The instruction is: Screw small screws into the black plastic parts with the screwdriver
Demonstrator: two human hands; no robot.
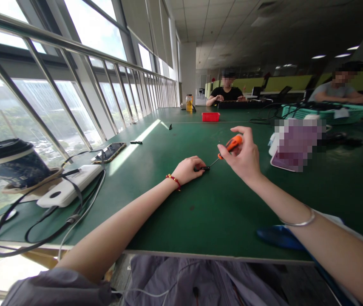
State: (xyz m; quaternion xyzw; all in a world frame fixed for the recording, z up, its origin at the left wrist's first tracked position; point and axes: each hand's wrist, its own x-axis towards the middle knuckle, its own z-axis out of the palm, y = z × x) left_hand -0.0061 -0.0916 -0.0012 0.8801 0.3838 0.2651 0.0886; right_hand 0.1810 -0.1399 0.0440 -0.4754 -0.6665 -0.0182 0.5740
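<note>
On the green tabletop (156,199), my left hand (188,170) is closed on a small black part (205,168), pinning it near the middle of the table. What exactly the part is, I cannot make out. My right hand (244,155) grips a screwdriver (233,143) with an orange handle, fingers curled round the upper end. Its thin metal shaft slants down to the left, and the tip meets or nearly meets the black part. The left fingers partly hide that part.
A phone (109,152), a white power bank (69,185) with cables and a lidded cup (12,163) lie left. Beyond are small black pieces (136,142), a red tray (211,117) and a jar (189,103). Rightward stand a purple-fronted object (291,148) and a green basket (344,112). Two people sit beyond.
</note>
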